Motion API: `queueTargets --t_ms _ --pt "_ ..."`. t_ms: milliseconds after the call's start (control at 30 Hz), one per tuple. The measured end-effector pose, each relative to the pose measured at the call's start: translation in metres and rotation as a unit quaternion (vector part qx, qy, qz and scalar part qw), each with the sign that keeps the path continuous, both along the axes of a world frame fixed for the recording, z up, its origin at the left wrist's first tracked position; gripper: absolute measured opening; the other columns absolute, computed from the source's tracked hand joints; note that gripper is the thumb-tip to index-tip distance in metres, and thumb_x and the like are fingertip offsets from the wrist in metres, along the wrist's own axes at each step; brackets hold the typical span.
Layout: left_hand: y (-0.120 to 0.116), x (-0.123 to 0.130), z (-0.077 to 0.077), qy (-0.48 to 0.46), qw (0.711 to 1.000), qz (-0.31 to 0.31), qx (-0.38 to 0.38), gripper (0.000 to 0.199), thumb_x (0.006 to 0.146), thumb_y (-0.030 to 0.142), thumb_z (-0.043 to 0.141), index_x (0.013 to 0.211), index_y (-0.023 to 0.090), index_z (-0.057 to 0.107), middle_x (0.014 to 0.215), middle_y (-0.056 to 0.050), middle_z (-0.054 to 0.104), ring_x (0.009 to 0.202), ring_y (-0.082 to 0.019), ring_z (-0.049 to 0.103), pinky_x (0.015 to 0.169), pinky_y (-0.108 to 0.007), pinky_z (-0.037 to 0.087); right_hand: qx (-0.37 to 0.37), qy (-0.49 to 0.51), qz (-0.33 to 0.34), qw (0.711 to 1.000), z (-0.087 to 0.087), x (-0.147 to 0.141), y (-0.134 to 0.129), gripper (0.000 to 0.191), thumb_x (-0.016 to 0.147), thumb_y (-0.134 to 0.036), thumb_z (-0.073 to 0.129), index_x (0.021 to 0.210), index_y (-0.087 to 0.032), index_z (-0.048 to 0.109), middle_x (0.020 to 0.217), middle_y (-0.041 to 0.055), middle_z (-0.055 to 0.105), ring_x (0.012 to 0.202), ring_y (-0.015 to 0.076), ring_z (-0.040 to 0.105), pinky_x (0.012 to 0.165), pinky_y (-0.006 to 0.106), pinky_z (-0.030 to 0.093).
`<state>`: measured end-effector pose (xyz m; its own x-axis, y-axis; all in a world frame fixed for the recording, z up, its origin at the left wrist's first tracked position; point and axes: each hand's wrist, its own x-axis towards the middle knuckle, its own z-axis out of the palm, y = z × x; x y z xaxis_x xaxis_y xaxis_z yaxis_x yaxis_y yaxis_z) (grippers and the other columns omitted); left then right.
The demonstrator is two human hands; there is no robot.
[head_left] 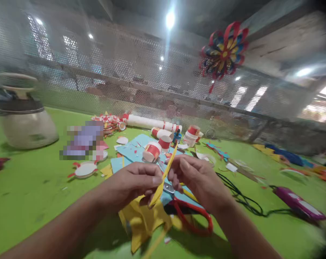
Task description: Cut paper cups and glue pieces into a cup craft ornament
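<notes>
A narrow yellow paper strip (168, 163) stands slanted in front of me, pinched low down between the thumb and fingers of my left hand (137, 178). Just to its right, my right hand (196, 176) has bent fingers, with the thumb apart; whether its fingertips touch the strip I cannot tell. Under my hands lie scissors with red handles (210, 225), their blades partly hidden. Crumpled yellow paper (141, 219) is heaped below my left hand. Blue paper sheets (133, 149) spread behind, with red and white paper cups (152, 151) standing on them.
A white paper disc with red tabs (84, 169) lies left. At far left stands a large jug (25, 122). A long white tube (149, 122) lies at the back. On the right is a purple corded tool (298, 201). A paper flower (224, 54) hangs above the mesh (141, 79).
</notes>
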<state>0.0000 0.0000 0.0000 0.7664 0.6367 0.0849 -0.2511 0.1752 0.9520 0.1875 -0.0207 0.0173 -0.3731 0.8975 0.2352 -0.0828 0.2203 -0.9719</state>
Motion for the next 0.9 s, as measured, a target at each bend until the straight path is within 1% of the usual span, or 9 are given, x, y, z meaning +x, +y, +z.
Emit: queueTargets --t_ms 133,300,433,500,533,633,733,833,900 --pt "0.000 0.001 -0.002 0.053 0.998 0.015 0.038 0.018 0.081 0.024 0.057 0.066 0.014 0.056 0.056 0.002 0.048 0.052 -0.008 0.044 0.049 -0.019 0.036 -0.061 0.034 -0.045 0.997 -0.006 -0.005 -0.002 0.022 0.080 -0.035 0.065 0.071 -0.016 0.061 0.058 -0.0026 0.058 0.043 0.0045 0.048 0.039 0.016 0.036" --pt "-0.001 0.002 -0.002 0.046 0.996 0.028 0.064 0.023 0.087 0.027 0.049 0.069 0.016 0.057 0.062 0.000 0.057 0.055 -0.009 0.048 0.052 -0.021 0.039 -0.128 0.095 -0.043 0.986 -0.011 -0.005 0.002 0.018 0.080 -0.027 0.065 0.068 -0.015 0.060 0.054 -0.0030 0.059 0.039 0.0037 0.049 0.035 0.014 0.035" --pt "0.002 0.004 -0.002 0.049 0.982 0.111 0.143 0.010 0.083 0.021 0.053 0.078 0.016 0.061 0.068 -0.001 0.062 0.063 -0.012 0.056 0.056 -0.023 0.043 -0.145 0.103 -0.041 0.983 -0.014 -0.006 0.004 0.017 0.080 -0.027 0.064 0.069 -0.014 0.061 0.054 -0.0022 0.059 0.040 0.0039 0.049 0.035 0.014 0.034" --pt "0.004 0.005 -0.003 0.051 0.975 0.155 0.153 0.005 0.079 0.017 0.058 0.083 0.016 0.061 0.072 -0.003 0.064 0.068 -0.014 0.059 0.058 -0.024 0.045 -0.149 0.099 -0.042 0.983 -0.016 -0.006 0.004 0.017 0.080 -0.027 0.065 0.070 -0.014 0.062 0.053 -0.0023 0.059 0.040 0.0036 0.048 0.035 0.014 0.033" --pt "0.005 0.006 -0.003 0.052 0.976 0.160 0.139 0.007 0.078 0.017 0.059 0.084 0.015 0.061 0.074 -0.004 0.065 0.071 -0.016 0.060 0.060 -0.025 0.046 -0.152 0.097 -0.046 0.983 -0.017 -0.006 0.004 0.017 0.079 -0.027 0.065 0.070 -0.014 0.062 0.053 -0.0027 0.058 0.040 0.0033 0.047 0.036 0.014 0.032" --pt "0.004 0.006 -0.005 0.051 0.992 0.101 0.055 0.014 0.082 0.025 0.056 0.086 0.014 0.064 0.080 -0.008 0.067 0.073 -0.017 0.060 0.061 -0.027 0.048 -0.147 0.094 -0.059 0.983 -0.021 -0.007 0.004 0.016 0.078 -0.025 0.067 0.069 -0.014 0.062 0.050 -0.0054 0.052 0.041 0.0021 0.045 0.039 0.014 0.029" --pt "0.003 0.007 -0.009 0.037 0.999 0.025 0.006 0.024 0.085 0.031 0.053 0.090 0.013 0.067 0.083 -0.010 0.067 0.071 -0.014 0.059 0.057 -0.023 0.046 -0.110 0.081 -0.038 0.990 -0.024 -0.006 0.005 0.014 0.080 -0.025 0.065 0.071 -0.015 0.063 0.048 -0.0073 0.048 0.039 0.0019 0.043 0.039 0.016 0.026" --pt "0.004 0.008 -0.012 0.031 0.999 0.008 -0.001 0.022 0.085 0.029 0.055 0.092 0.012 0.068 0.083 -0.009 0.067 0.066 -0.010 0.058 0.052 -0.016 0.039 -0.088 0.055 -0.007 0.995 -0.026 -0.006 0.006 0.016 0.083 -0.026 0.061 0.072 -0.015 0.061 0.049 -0.0062 0.050 0.039 0.0032 0.044 0.041 0.018 0.025" --pt "0.005 0.008 -0.013 0.027 1.000 0.012 -0.003 0.019 0.084 0.027 0.058 0.090 0.013 0.068 0.080 -0.007 0.065 0.065 -0.008 0.057 0.050 -0.015 0.037 -0.093 0.050 0.001 0.994 -0.026 -0.006 0.007 0.017 0.083 -0.027 0.061 0.071 -0.015 0.061 0.051 -0.0049 0.052 0.043 0.0056 0.050 0.043 0.019 0.029"
